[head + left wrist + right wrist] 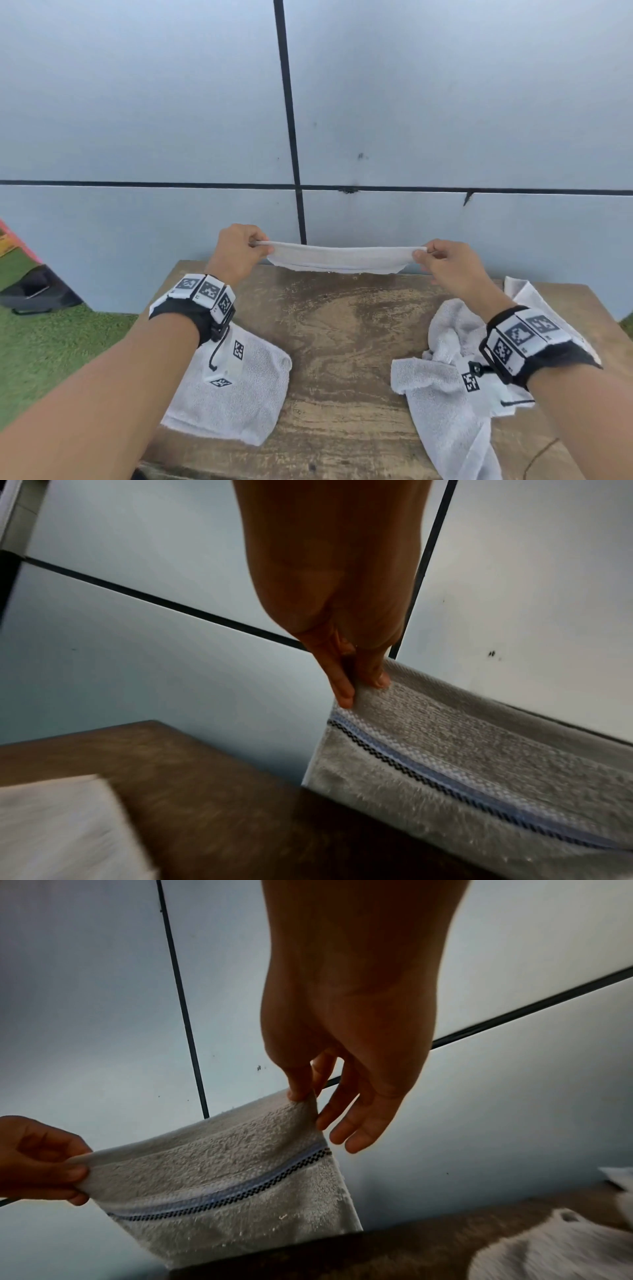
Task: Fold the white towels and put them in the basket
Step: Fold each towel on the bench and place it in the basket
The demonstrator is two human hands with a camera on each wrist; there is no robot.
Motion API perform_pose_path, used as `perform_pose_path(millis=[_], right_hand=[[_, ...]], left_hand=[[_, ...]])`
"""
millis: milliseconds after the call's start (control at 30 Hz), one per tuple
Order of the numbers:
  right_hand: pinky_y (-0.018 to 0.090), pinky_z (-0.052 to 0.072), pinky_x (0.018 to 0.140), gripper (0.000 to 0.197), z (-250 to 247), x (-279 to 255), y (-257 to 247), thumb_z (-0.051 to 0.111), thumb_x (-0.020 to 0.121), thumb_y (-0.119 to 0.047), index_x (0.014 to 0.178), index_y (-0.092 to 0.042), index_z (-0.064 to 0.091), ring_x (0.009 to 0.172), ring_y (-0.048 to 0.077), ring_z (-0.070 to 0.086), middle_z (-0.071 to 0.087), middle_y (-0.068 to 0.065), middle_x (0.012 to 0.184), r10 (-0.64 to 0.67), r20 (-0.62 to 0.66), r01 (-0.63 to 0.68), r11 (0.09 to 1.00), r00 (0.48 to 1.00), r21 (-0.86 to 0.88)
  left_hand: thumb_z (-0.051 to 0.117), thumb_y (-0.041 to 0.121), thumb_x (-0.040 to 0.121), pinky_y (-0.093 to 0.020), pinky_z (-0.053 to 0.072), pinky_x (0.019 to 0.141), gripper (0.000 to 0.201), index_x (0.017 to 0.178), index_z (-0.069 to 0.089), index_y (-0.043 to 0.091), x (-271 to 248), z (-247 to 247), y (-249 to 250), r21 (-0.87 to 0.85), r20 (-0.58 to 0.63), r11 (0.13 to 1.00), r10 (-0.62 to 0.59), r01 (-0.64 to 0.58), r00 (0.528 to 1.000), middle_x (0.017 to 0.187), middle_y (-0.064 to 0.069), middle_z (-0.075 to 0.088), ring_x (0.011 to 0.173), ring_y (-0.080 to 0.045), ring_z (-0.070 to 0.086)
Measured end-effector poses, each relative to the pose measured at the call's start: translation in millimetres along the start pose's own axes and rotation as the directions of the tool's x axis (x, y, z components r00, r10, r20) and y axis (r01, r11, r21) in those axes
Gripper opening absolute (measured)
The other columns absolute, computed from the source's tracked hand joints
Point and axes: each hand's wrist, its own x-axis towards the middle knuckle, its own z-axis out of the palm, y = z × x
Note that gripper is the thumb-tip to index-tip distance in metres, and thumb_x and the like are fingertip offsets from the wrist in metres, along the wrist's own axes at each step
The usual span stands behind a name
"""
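A white towel (pixel 337 257) with a pale blue and black woven stripe (pixel 455 772) hangs stretched between both hands over the far edge of the wooden table (pixel 342 342). My left hand (pixel 239 248) pinches its left top corner (pixel 359 688). My right hand (pixel 442 262) pinches the right top corner (pixel 301 1099) between thumb and forefinger, the other fingers (pixel 356 1131) loose. A folded white towel (pixel 236 394) lies near left under my left wrist. A crumpled white towel (pixel 445 394) lies near right. No basket is in view.
A grey panelled wall (pixel 445 102) with black seams stands right behind the table. Green turf (pixel 51 349) covers the ground at left, where a dark object (pixel 34 291) with colourful cloth sits against the wall.
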Motion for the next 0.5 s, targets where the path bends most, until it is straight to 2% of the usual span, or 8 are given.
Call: perform_pose_path(millis=[67,133,200,267,333,367,400,500], right_hand=[[0.033,0.048,0.062,0.024,-1.7,-19.2,4.0,0.064,0.095,-0.03,0.089,-0.007,0.069,0.059,0.023,0.055,0.065,0.009,0.073,-0.022,0.008,0.022,0.998,1.0,-0.053],[0.03,0.043,0.06,0.024,-3.2,-36.6,6.7,0.065,0.094,-0.03,0.088,-0.008,0.07,0.06,0.02,0.052,0.059,0.001,0.066,-0.014,0.007,0.014,0.998,1.0,-0.067],[0.035,0.052,0.069,0.02,-5.3,-50.8,7.5,0.067,0.093,-0.03,0.086,-0.012,0.071,0.068,0.026,0.062,0.063,0.001,0.068,-0.008,-0.024,0.006,0.997,1.0,-0.077],[0.043,0.055,0.078,0.022,-8.6,-65.9,4.4,0.067,0.093,-0.029,0.084,-0.01,0.071,0.078,0.035,0.068,0.069,0.012,0.075,-0.02,-0.058,0.015,0.997,0.998,-0.08],[0.044,0.056,0.076,0.023,-12.7,-81.1,0.0,0.066,0.093,-0.029,0.083,-0.009,0.07,0.079,0.037,0.069,0.071,0.017,0.081,-0.04,-0.094,0.032,0.996,0.995,-0.084],[0.042,0.055,0.074,0.022,-15.1,-89.1,-3.1,0.066,0.093,-0.029,0.081,-0.011,0.07,0.078,0.037,0.069,0.071,0.016,0.08,-0.052,-0.108,0.043,0.995,0.993,-0.085],[0.041,0.055,0.072,0.022,-17.8,-96.8,-5.4,0.065,0.094,-0.03,0.08,-0.014,0.07,0.077,0.036,0.069,0.072,0.014,0.08,-0.066,-0.121,0.056,0.995,0.99,-0.084],[0.045,0.058,0.077,0.022,-27.7,-118.3,-10.3,0.064,0.094,-0.031,0.08,-0.015,0.069,0.075,0.033,0.069,0.072,0.01,0.078,-0.092,-0.159,0.08,0.993,0.983,-0.082]], left_hand=[[0.078,0.011,0.084,-0.01,0.037,0.058,0.009,0.09,0.076,0.004,-20.5,-4.4,-4.5,0.019,0.027,1.0,-0.018,0.018,0.999,0.083,-0.01,0.071,0.074,-0.018,0.059],[0.078,0.009,0.084,-0.009,0.037,0.057,0.007,0.089,0.077,0.004,-38.2,-9.1,-9.2,0.003,0.046,0.999,-0.041,0.041,0.998,0.08,-0.01,0.07,0.073,-0.018,0.059],[0.078,0.009,0.084,-0.009,0.038,0.058,0.005,0.087,0.077,0.006,-55.1,-14.8,-8.5,-0.012,0.053,0.999,-0.041,0.042,0.998,0.078,-0.007,0.07,0.073,-0.016,0.061],[0.078,0.011,0.084,-0.016,0.041,0.064,0.002,0.084,0.076,0.01,-71.0,-22.6,-3.5,-0.045,0.035,0.999,-0.026,0.027,0.999,0.076,-0.004,0.07,0.071,-0.014,0.061],[0.077,0.013,0.086,-0.013,0.042,0.064,0.004,0.083,0.074,0.014,-85.6,-32.0,3.5,-0.083,-0.001,0.997,0.001,-0.001,1.0,0.074,0.0,0.067,0.066,-0.008,0.057],[0.075,0.015,0.088,-0.006,0.039,0.059,0.004,0.085,0.073,0.015,-93.4,-37.0,8.1,-0.091,-0.014,0.996,0.009,-0.01,1.0,0.075,0.002,0.065,0.064,-0.004,0.054],[0.073,0.018,0.089,-0.005,0.038,0.055,0.004,0.087,0.073,0.015,-100.3,-41.6,12.6,-0.092,-0.027,0.996,0.016,-0.019,0.999,0.076,0.003,0.064,0.062,-0.002,0.051],[0.073,0.022,0.09,-0.013,0.039,0.055,0.006,0.089,0.072,0.016,-120.3,-52.3,20.4,-0.122,-0.088,0.991,0.045,-0.055,0.995,0.075,0.003,0.065,0.059,-0.004,0.051]])
